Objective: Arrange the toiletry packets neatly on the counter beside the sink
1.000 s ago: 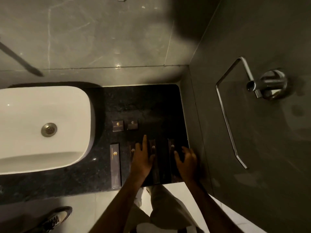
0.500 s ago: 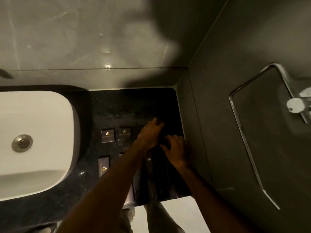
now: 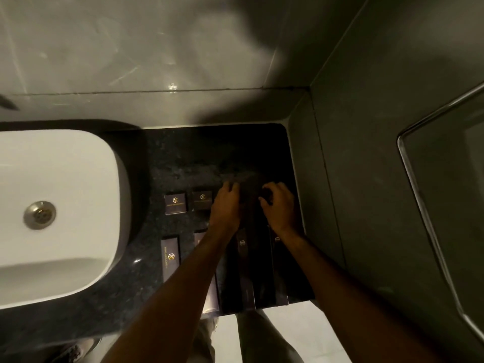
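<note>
Both hands moved from long packets (image 3: 246, 268) at near worktop (image 3: 209, 158) edge to far row beside square packets (image 3: 175, 203). Left hand (image 3: 226, 205) fingers curled, right hand (image 3: 279, 205) fingers pinching; anything held hidden in shadow. Likely extending far row.

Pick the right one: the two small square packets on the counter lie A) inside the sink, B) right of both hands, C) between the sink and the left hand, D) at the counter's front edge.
C: the two small square packets lie side by side on the dark counter, with the sink to their left and the left hand just to their right.
</note>
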